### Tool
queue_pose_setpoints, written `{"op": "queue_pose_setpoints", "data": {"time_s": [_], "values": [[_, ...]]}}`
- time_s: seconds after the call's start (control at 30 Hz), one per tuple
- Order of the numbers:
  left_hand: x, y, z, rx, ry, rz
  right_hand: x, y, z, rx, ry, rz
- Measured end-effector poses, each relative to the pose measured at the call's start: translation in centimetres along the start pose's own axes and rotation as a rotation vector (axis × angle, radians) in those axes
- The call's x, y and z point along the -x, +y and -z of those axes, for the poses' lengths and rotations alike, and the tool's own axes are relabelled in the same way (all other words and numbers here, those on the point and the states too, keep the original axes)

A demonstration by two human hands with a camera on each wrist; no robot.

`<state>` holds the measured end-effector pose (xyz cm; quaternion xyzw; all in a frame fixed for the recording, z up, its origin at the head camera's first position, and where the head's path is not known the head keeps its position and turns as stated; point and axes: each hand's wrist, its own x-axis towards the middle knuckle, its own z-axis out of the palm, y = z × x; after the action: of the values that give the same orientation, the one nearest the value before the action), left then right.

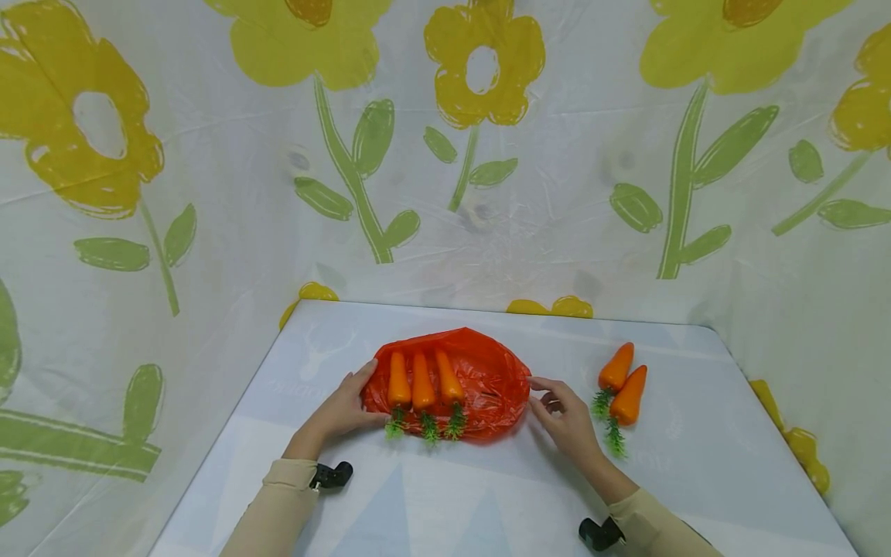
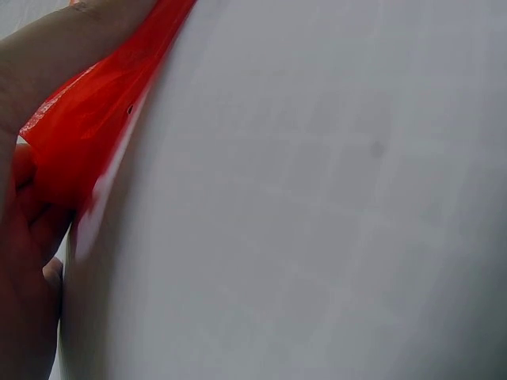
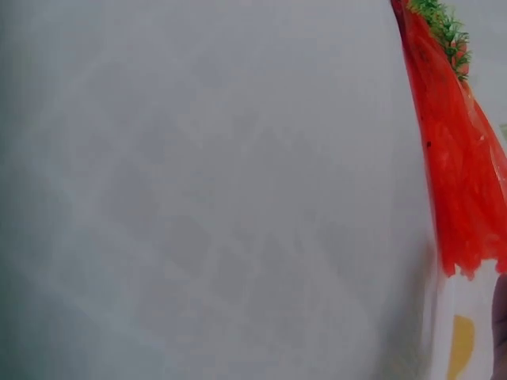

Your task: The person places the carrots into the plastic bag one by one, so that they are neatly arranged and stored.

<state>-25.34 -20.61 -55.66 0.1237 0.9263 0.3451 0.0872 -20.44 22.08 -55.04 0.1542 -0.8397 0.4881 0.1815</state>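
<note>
Steadying: bag (image 1: pixel 490 375), apparently
Left hand (image 1: pixel 344 407): gripping it
Right hand (image 1: pixel 567 419): grip I can't tell
Carrots (image 1: pixel 421 383): next, probably keep level

Head camera looks forward-down; nearer wrist views share red plastic (image 3: pixel 463 178).

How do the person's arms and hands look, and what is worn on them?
Long beige sleeves cover the forearms, ending near the wrists. A small, black, rounded device sits at each cuff. The left hand and right hand wear no gloves.
</note>
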Motion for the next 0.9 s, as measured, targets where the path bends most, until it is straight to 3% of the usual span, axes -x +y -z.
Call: {"op": "queue_pose_setpoints", "data": {"time_s": [0.17,0.6,0.9], "values": [[0.0,0.0,0.0,-0.004,0.0,-0.005,0.2,0.3,0.2,0.019,0.011,0.002],[0.0,0.1,0.0,-0.002,-0.002,-0.009,0.4,0.4,1.4,0.069,-0.001,-0.112],[0.0,0.1,0.0,-0.005,-0.001,-0.01,0.4,0.9,2.1,0.092,0.024,-0.093]]}}
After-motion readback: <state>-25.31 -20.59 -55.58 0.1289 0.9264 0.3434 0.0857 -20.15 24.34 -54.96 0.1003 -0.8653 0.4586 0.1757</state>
